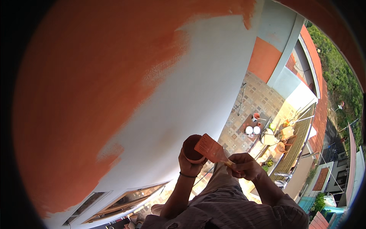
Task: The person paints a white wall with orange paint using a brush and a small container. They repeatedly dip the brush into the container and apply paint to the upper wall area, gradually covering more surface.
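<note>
My left hand (189, 168) is wrapped round a small round cup (185, 147), smeared with orange paint and seen from above; its depth is too dark to read. In my right hand (245, 166) is a wide paintbrush (214, 150), gripped by its wooden handle. The brush's flat, orange-coated head lies across the cup's right rim. Beyond both hands stands a wall (206, 65), partly covered with orange paint (87, 72) on the upper left and pale white elsewhere, with a ragged edge between the two colours.
Far below lies a patterned tile floor (232, 129). Paint buckets (252, 130) stand there on a dark mat, near a round table (269, 137) and chairs. A window (124, 202) sits low in the wall at the left. Roofs and trees (335, 57) are at the right.
</note>
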### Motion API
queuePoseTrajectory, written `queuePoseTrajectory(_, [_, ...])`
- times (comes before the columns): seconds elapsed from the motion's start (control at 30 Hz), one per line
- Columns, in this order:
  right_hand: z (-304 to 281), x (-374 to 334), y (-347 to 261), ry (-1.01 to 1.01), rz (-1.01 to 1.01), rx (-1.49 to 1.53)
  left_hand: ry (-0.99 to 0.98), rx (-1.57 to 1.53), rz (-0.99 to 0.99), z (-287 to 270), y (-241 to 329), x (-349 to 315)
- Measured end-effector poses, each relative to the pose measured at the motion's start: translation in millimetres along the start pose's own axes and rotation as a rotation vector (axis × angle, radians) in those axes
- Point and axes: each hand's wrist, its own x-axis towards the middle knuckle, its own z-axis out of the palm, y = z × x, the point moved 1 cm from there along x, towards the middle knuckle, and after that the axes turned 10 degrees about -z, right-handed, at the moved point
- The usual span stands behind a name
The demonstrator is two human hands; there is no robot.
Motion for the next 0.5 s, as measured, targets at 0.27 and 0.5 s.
queuePoseTrajectory(0.27, [20,51,-42,-0.198,-0.262,0.551,-0.042,-0.24,-0.228,5,2,1])
queuePoseTrajectory(0.5, [75,125,-210,0.092,-1.275,-0.378,0.207,1.193,0.362,11,-9,-24])
